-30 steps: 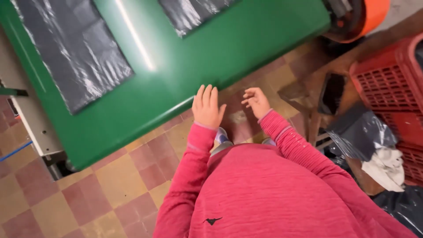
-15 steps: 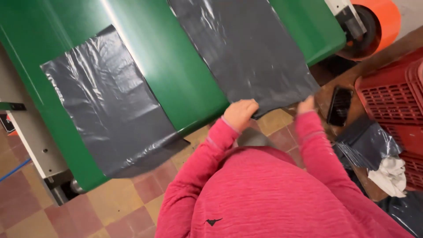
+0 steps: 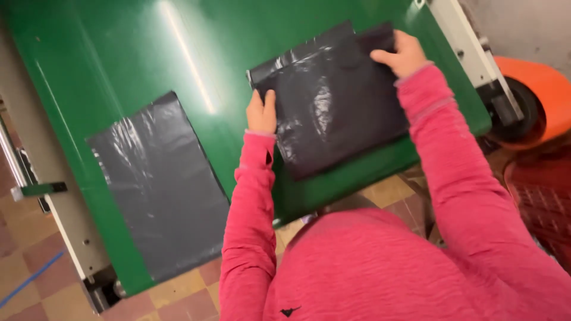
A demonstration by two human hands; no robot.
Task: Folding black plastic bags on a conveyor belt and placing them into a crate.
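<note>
Black plastic, glossy and creased: a folded bag (image 3: 336, 101) lies flat on the green counter (image 3: 178, 59), near its front edge and towards the right. The left hand (image 3: 262, 112) rests on the bag's left edge, fingers curled down onto the plastic, pressing rather than gripping; whether any film is pinched under them cannot be told. The right hand (image 3: 401, 54) sits at the bag's top right corner, fingers closed over the edge, thumb out to the left. Both arms wear pink sleeves (image 3: 256, 196). To the left, well apart, a second bag (image 3: 157, 184), greyer and spread flat, reaches the counter's front edge. Past the counter's right end stands an orange roll (image 3: 544, 101); below it is a red crate (image 3: 544, 196). The floor (image 3: 30, 261) is chequered tile.
</note>
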